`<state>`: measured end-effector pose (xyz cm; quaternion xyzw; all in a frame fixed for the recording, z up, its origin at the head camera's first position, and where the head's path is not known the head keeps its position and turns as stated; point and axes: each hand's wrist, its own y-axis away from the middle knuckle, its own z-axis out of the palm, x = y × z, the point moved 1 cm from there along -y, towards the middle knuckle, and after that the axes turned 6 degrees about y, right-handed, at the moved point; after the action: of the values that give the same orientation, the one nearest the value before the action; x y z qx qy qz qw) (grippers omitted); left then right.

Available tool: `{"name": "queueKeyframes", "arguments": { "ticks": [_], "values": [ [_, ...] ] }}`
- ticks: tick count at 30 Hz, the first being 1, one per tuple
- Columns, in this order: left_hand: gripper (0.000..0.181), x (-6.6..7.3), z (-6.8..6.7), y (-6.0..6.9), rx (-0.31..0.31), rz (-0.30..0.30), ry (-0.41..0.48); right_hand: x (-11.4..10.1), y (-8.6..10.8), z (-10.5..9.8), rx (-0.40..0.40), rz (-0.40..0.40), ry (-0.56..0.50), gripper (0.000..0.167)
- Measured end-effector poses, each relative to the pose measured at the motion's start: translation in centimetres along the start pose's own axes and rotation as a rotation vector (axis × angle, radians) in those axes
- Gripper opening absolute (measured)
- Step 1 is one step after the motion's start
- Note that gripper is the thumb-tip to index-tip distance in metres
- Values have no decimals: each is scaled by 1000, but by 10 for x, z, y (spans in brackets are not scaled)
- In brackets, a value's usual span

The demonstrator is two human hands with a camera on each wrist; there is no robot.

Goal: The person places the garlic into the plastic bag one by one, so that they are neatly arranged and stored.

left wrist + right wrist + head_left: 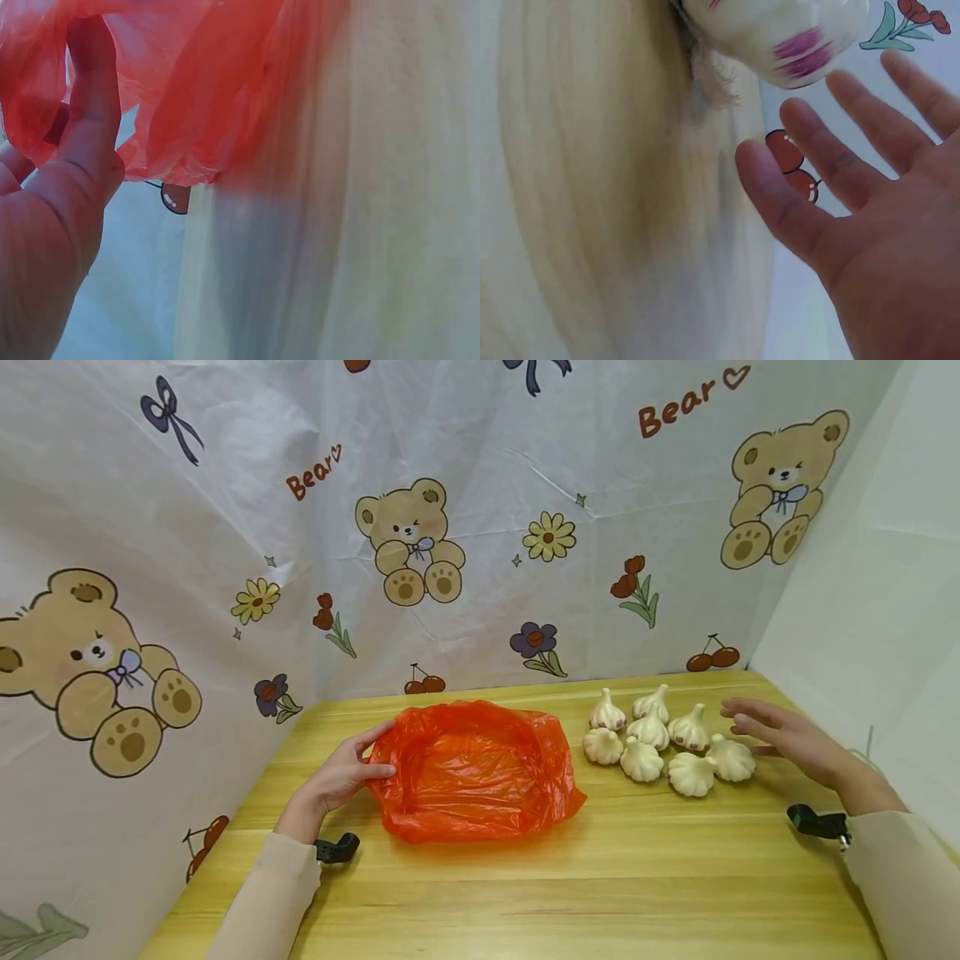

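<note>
An orange-red plastic bag (472, 768) lies on the table with its mouth spread wide. At its left side my left hand (348, 770) pinches the rim, thumb inside and fingers outside. The left wrist view shows the thin film of the bag (202, 90) around the fingers of that hand (75, 172). Several white garlic bulbs (648, 731) sit in a group right of the bag. Just to their right, my right hand (798, 745) hovers with extended fingers and holds nothing. A purple-streaked garlic bulb (780, 37) appears close to its fingertips in the right wrist view.
The wooden table (480, 902) runs back to a cloth backdrop (480, 635) printed with bears and flowers. A plain white wall (885, 610) borders the right side. Small black cameras are worn on both wrists.
</note>
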<state>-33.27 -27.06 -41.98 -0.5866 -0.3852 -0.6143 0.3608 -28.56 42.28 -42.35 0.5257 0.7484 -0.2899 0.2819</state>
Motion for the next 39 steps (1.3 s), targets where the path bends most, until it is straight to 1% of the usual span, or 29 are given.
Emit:
{"name": "queueKeyframes", "arguments": {
  "ticks": [3,9,14,16,19,23,27,30,34,39],
  "values": [
    [93,-1,-1,0,5,-4,10,3,2,2,-10,-32,-56,48],
    [95,0,-1,2,9,-9,57,15,6,3,-22,-67,-127,50],
    [96,-1,1,3,0,-10,77,30,7,7,-69,-126,-220,53],
    [96,-2,1,3,-3,-13,78,33,7,8,-85,-143,-235,54],
    [97,-3,1,2,-6,-17,87,36,6,10,-73,-137,-182,54],
    [97,-3,1,1,-5,-21,91,37,6,14,-45,-100,-115,55],
    [97,-2,2,0,-2,-23,80,38,7,15,-39,-83,-134,54],
    [97,-1,2,0,-5,-22,78,38,8,16,-34,-65,-128,53],
    [97,-1,2,0,-11,-17,82,36,9,17,-34,-27,-87,54],
    [97,-2,3,1,-15,-14,82,34,10,18,-54,5,-32,61]
  ]
}}
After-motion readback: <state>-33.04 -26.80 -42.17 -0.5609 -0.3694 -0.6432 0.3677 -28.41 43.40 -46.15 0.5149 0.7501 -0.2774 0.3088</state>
